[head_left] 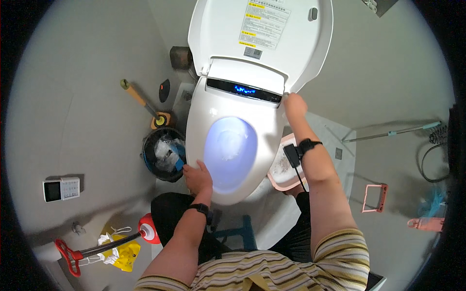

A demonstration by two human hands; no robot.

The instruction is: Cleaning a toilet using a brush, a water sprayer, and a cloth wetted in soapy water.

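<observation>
A white electronic toilet (267,140) with its lid raised stands in front of me, the bowl lit bluish-purple. Its black display strip (242,90) glows blue. At the bowl's left front edge is my left hand (198,178), thumb and forefinger apart, beside a blue strip (178,162) in the bin; its other fingers are partly hidden. My right hand (295,105) is closed against the right end of the display strip, by the lid's hinge. Whatever its fingers hold there is hidden by the hand itself.
A black bin (149,167) with crumpled clear plastic stands left of the toilet, near a wooden-handled brush (141,99). A pink basin (274,182) lies to the right. Between my legs is a blue stool (247,233). A red plunger (148,228) leans at lower left.
</observation>
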